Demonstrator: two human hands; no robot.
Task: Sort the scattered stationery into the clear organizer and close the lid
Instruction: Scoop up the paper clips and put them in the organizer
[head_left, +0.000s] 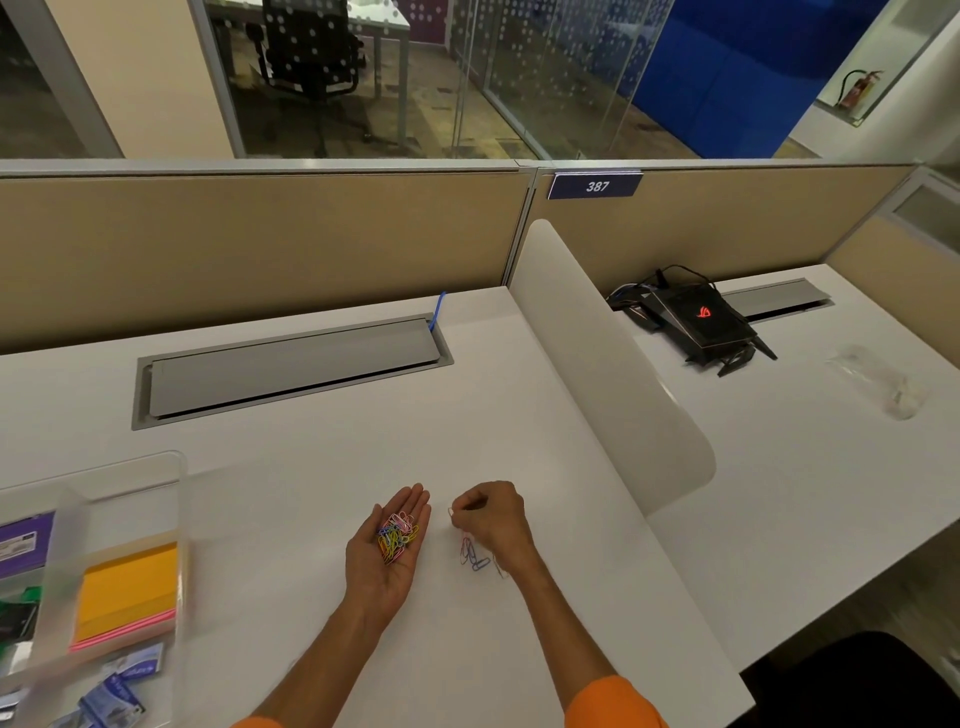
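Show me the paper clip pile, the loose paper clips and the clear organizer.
paper clip pile (397, 536): head view, pile's middle.
loose paper clips (479, 563): head view, blue clip.
clear organizer (177, 460): head view, far rim corner.

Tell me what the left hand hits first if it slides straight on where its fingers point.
The left hand, palm up with paper clips, points away and slightly right over bare desk. It likely passes right of the grey cable hatch and first meets the white side divider, though depth is unclear.

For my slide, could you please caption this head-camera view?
Left hand cups colourful paper clips; right hand pinches one clip over the desk, clear organizer at left.
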